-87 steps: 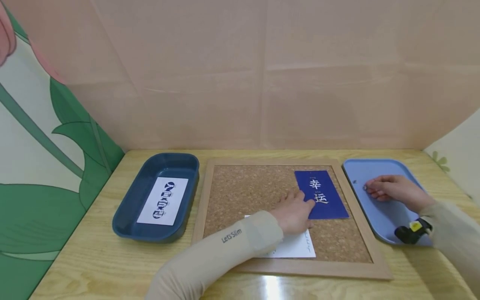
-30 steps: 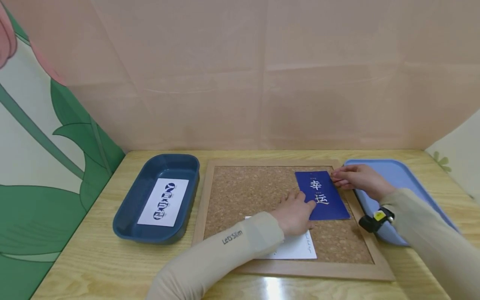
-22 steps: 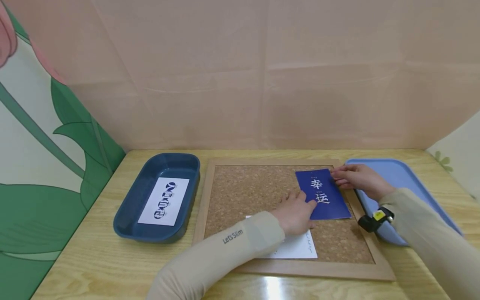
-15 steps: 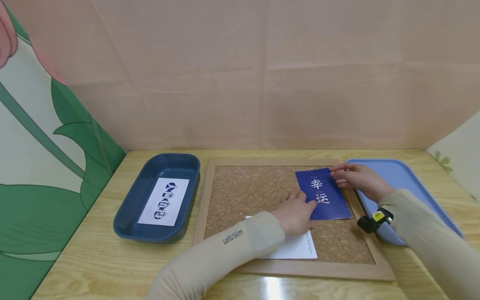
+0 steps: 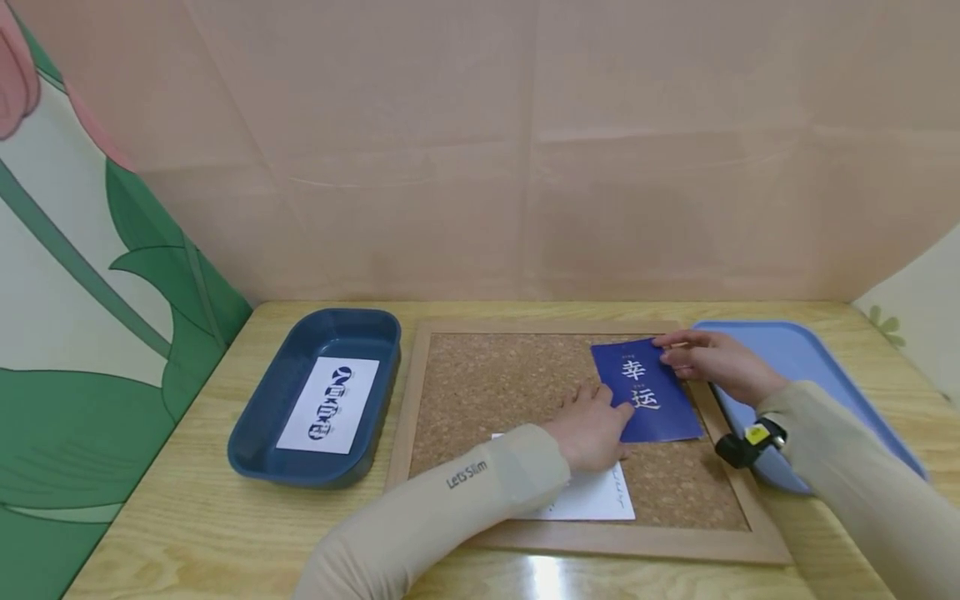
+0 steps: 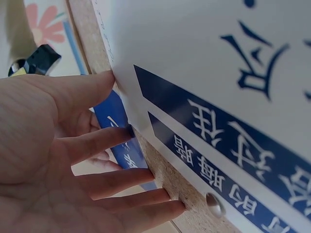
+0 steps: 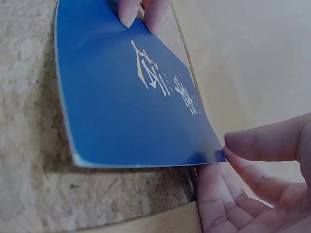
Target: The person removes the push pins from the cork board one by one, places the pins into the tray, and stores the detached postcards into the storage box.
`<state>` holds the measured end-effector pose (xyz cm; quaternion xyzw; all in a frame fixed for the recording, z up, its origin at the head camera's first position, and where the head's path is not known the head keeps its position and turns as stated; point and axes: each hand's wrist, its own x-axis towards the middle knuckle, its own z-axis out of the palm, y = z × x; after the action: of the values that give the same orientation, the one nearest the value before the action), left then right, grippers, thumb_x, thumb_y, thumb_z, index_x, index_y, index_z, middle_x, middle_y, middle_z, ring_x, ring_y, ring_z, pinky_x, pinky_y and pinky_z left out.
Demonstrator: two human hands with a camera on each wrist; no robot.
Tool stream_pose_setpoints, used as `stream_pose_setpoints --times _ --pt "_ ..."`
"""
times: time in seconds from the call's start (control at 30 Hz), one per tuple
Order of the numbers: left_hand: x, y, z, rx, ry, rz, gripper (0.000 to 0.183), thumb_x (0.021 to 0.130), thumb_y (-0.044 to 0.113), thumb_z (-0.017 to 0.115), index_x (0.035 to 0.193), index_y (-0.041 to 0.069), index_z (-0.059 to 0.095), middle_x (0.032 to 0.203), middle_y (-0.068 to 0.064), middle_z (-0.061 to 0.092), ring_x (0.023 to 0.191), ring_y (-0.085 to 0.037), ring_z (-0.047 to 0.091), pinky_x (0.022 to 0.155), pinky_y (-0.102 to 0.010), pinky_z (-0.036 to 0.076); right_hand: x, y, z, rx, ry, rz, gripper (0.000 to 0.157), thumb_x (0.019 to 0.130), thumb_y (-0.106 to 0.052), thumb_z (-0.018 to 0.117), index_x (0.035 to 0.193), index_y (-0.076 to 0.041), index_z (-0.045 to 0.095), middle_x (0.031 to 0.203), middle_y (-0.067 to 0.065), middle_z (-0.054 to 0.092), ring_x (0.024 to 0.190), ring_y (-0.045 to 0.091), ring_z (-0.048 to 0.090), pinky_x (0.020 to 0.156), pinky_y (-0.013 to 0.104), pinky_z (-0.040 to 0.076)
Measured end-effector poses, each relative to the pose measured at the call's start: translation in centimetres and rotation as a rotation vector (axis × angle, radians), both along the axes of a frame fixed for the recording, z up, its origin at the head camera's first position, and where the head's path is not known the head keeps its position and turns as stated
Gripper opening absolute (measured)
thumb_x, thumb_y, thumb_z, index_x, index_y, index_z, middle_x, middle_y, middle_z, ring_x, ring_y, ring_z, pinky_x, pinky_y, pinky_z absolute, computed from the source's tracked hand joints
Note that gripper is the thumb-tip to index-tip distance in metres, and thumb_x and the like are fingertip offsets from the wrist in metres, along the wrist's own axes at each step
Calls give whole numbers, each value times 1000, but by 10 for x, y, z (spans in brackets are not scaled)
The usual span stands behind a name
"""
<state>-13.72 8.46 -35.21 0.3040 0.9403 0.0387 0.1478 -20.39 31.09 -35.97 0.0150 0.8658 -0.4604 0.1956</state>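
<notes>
A dark blue card (image 5: 663, 421) with white and gold characters lies on the right part of the framed corkboard (image 5: 487, 375). My right hand (image 5: 723, 364) pinches its upper right corner, thumb on top and fingers beneath; in the right wrist view that near edge of the blue card (image 7: 121, 126) bows up off the cork. My left hand (image 5: 588, 429) rests with spread fingers at the card's left edge. Under that hand and sleeve lies a white card (image 5: 600, 496), partly hidden. In the left wrist view a round silver tack (image 6: 215, 205) sits on this printed card (image 6: 194, 63).
To the left stands a deep blue tray (image 5: 258, 417) holding a white card with dark print (image 5: 327, 406). A light blue tray (image 5: 795, 350) lies to the right of the board, partly behind the right forearm. A beige cloth (image 5: 450, 208) hangs behind the wooden table (image 5: 172, 525).
My right hand has moved left from the light blue tray to the blue card's upper right corner and now pinches it, with the corner slightly raised. My left hand has stayed in place.
</notes>
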Motion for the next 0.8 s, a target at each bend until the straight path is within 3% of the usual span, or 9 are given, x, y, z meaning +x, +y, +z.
stream_pose_setpoints --times 0.27,0.57,0.8 --pt "0 -1 1 -1 10 -8 57 92 46 58 144 31 42 145 -2 41 141 -24 31 112 -42 33 2 -1 -2 -34 6 16 54 97 -15 53 141 9 35 136 30 42 93 6 59 80 23 53" --pt "-1 -7 4 -2 46 -91 57 91 45 60 142 25 45 137 -1 47 132 -17 41 108 -33 39 3 -2 -1 -11 -1 9 53 97 -16 53 142 7 36 137 30 41 94 7 57 78 23 52" --pt "-5 -16 12 34 1 -132 58 93 45 57 142 17 45 145 -5 44 136 -17 40 111 -29 35 3 -4 2 5 1 8 54 96 -16 54 142 7 36 135 28 45 92 8 56 76 24 51"
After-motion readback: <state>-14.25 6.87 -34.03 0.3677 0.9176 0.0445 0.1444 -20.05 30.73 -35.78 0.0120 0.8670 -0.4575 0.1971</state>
